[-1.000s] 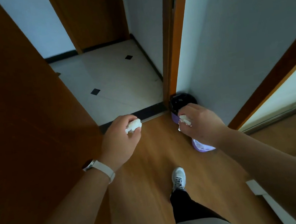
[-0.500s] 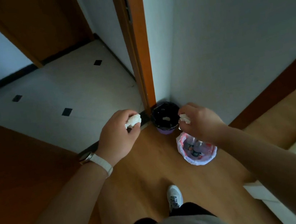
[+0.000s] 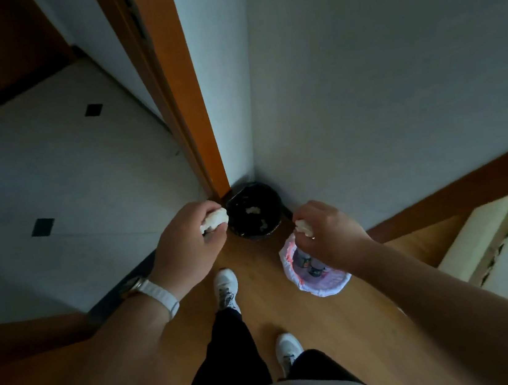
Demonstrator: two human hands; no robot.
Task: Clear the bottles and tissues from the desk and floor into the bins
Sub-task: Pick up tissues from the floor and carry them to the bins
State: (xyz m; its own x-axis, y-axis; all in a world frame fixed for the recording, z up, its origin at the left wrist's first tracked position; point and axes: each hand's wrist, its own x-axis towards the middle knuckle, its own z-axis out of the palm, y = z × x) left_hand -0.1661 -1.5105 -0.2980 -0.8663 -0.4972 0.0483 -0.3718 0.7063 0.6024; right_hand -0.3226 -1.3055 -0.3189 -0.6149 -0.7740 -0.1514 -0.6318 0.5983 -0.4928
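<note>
My left hand [image 3: 185, 246] grips a crumpled white tissue [image 3: 214, 220] just left of a black bin [image 3: 274, 225] that stands in the wall corner, with white tissue scraps inside it. My right hand [image 3: 329, 234] pinches a second crumpled tissue [image 3: 304, 227] above the far rim of a white-lined bin [image 3: 323, 289]. That bin holds bottles [image 3: 307, 264] and is partly hidden by my right wrist.
An orange door frame [image 3: 201, 118] rises beside the black bin. Grey walls close the corner. Pale tiles with black diamonds [image 3: 50, 174] lie beyond the doorway at left. My two white shoes [image 3: 226, 285] stand on the wood floor. A bed edge [image 3: 495, 244] shows at right.
I have stepped closer, so both bins sit nearer and lower in view. Both hands have moved forward with their tissues; the second shoe has come into view.
</note>
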